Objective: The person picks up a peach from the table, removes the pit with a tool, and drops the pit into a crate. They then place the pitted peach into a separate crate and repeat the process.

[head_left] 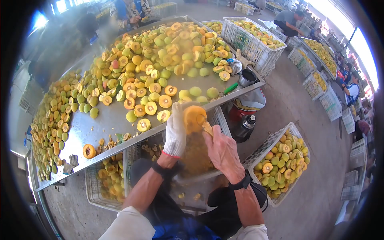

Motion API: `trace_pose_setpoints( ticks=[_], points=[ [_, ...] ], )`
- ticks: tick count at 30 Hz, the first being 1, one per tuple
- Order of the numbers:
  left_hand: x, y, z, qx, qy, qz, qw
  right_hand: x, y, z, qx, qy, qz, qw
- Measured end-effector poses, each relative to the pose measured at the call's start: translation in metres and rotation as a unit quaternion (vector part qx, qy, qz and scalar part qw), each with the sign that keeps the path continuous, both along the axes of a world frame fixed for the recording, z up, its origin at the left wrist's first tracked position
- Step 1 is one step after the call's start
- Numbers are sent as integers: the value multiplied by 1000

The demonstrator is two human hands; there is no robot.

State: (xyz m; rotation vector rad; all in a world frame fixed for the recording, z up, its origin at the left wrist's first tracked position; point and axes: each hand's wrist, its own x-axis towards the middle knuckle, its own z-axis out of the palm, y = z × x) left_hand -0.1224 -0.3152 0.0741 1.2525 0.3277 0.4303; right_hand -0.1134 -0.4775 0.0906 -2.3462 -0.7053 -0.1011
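Your gloved left hand [175, 131] grips a peach half [194, 117] by the counter's [80, 138] front edge; your bare right hand [222, 151] grips a pitting tool [207, 128] against it. Looks like pitting; next move needs a steady left hold.

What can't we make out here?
All head view:
Left hand: some fingers, hidden behind the fruit half.
Tool in right hand: exact tip shape, small and blurred.
Crate below the fruit half: contents, blurred by haze.
Left crate under the table: far end, hidden by the tabletop.
Person across the table: head, cut off by the top edge.
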Motion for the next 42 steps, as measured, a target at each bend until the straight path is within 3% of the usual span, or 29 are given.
trace_pose_setpoints(
  ticks=[5,17,20,22,24,29,32,34,37,42],
  points=[
    [-6,-4,21,22,-23,-27,999,-2,5,-1,5,25,14,1000],
    [1,-6,13,44,-35,-44,997,-2,2,-9,125,163,54,977],
    [3,-5,12,54,-30,-40,997,0,8,-25,196,101,91,971],
    [1,-7,15,43,-12,-38,998,-2,3,-8,219,383,14,897],
    [4,-6,6,23,-21,-49,998,-1,0,1,231,481,-11,846],
    [7,-6,-11,-106,21,-67,992,1,-2,-6,191,248,10,950],
    [9,-1,-17,-176,44,-93,979,2,-4,-14,127,126,21,984],
    [9,-1,-17,-184,51,-98,977,1,-4,-14,90,111,12,990],
    [4,-9,-4,-58,47,-68,995,-2,-1,-10,44,120,-7,992],
    [7,-7,-11,-67,17,-72,995,-3,7,-11,35,135,-15,990]
  ],
)
